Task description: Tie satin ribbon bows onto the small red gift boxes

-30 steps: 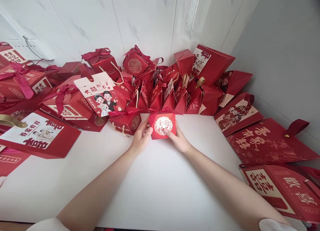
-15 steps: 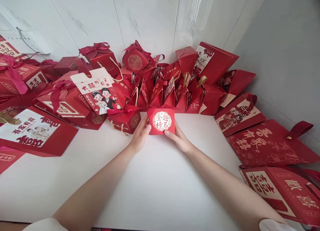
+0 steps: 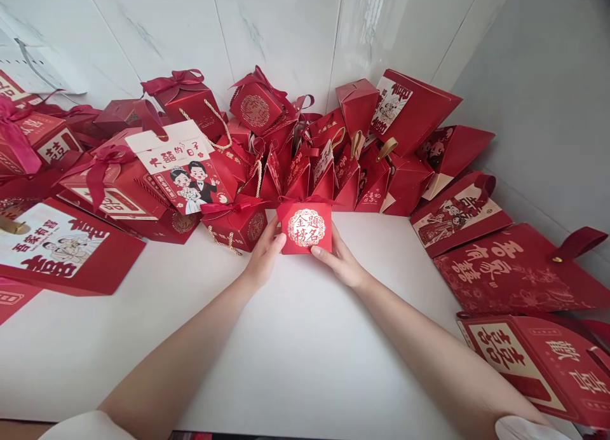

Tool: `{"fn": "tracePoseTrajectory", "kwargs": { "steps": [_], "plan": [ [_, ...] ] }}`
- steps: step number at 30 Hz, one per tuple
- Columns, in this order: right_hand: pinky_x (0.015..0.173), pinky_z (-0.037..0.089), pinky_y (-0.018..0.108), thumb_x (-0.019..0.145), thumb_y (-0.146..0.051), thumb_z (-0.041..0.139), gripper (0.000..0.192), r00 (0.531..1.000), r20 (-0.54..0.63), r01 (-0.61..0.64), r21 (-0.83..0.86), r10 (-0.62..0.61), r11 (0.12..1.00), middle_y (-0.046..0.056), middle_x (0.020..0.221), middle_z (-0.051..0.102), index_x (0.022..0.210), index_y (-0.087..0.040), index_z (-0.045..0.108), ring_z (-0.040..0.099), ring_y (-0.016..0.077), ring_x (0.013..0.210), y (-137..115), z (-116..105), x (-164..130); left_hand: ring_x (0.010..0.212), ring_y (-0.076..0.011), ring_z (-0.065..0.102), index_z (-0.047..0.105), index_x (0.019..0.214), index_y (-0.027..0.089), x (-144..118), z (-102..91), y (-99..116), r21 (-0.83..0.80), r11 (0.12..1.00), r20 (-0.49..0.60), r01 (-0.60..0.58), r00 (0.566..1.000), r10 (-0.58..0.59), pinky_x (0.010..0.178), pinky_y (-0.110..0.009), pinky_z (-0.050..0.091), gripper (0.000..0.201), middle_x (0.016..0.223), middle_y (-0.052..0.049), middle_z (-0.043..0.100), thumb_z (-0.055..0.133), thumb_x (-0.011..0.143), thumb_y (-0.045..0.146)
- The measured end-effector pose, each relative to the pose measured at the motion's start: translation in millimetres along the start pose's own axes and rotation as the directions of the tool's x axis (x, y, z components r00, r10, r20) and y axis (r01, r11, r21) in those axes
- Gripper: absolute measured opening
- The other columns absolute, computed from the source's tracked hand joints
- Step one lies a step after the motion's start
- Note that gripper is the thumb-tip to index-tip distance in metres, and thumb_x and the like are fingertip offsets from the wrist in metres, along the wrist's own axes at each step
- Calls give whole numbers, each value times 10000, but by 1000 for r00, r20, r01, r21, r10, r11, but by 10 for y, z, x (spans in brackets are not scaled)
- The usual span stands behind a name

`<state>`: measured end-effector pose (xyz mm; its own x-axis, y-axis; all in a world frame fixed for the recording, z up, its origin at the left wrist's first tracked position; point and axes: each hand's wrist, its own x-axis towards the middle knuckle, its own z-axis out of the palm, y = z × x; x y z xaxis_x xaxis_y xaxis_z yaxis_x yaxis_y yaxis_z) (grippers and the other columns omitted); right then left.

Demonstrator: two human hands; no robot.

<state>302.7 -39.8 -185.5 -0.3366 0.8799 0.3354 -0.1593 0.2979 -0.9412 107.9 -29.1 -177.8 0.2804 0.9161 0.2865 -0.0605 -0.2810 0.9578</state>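
A small red gift box (image 3: 306,228) with a white round emblem and gold characters faces me at the middle of the white table (image 3: 305,351). Its top carries a red ribbon. My left hand (image 3: 265,252) grips its left side, thumb on the front edge. On the other side my right hand (image 3: 340,260) grips it, thumb near the lower front corner; the fingers behind are partly hidden. Just left of it stands another red box (image 3: 236,226) with a ribbon and a gold cord. A row of red boxes (image 3: 345,179) with ribbon loops stands right behind it.
Stacked red boxes with bows (image 3: 114,179) fill the left side, with a larger printed box (image 3: 114,262) in front. Flat red bags (image 3: 519,268) lie along the right edge. A marbled tile wall (image 3: 281,33) closes off the back.
The view has shifted slightly, so surrounding boxes sit a little differently in the picture. Both hands keep the same hold on the small gift box.
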Motion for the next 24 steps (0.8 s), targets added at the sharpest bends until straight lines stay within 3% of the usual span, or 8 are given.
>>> {"fn": "tracePoseTrajectory", "kwargs": {
  "steps": [6, 17, 24],
  "plan": [
    [1205, 292, 447, 862, -471, 711, 941, 1000, -7, 1, -42, -1, 999, 66, 1570, 320, 1570, -304, 115, 334, 251, 1435, 39, 18, -13, 1310, -288, 517, 444, 1451, 202, -17, -13, -39, 49, 999, -106, 20, 994, -15, 1073, -404, 449, 582, 1439, -85, 548, 493, 942, 481],
    [1190, 332, 421, 873, -445, 700, 782, 999, -8, -36, -15, 36, 999, 57, 1549, 360, 1503, -283, 266, 375, 240, 1414, 52, 20, -5, 1375, -261, 460, 481, 1428, 209, -4, 16, 20, 121, 993, -113, 8, 994, 6, 1137, -385, 397, 531, 1500, -66, 490, 457, 960, 459],
    [1188, 333, 439, 848, -459, 725, 864, 997, -53, -60, -55, 57, 997, 55, 1532, 391, 1533, -276, 230, 401, 244, 1398, 80, 25, -12, 1371, -270, 461, 451, 1443, 202, 7, -10, -61, 90, 994, -171, 68, 984, -52, 1172, -420, 349, 570, 1487, -74, 501, 460, 940, 470]
  ]
}}
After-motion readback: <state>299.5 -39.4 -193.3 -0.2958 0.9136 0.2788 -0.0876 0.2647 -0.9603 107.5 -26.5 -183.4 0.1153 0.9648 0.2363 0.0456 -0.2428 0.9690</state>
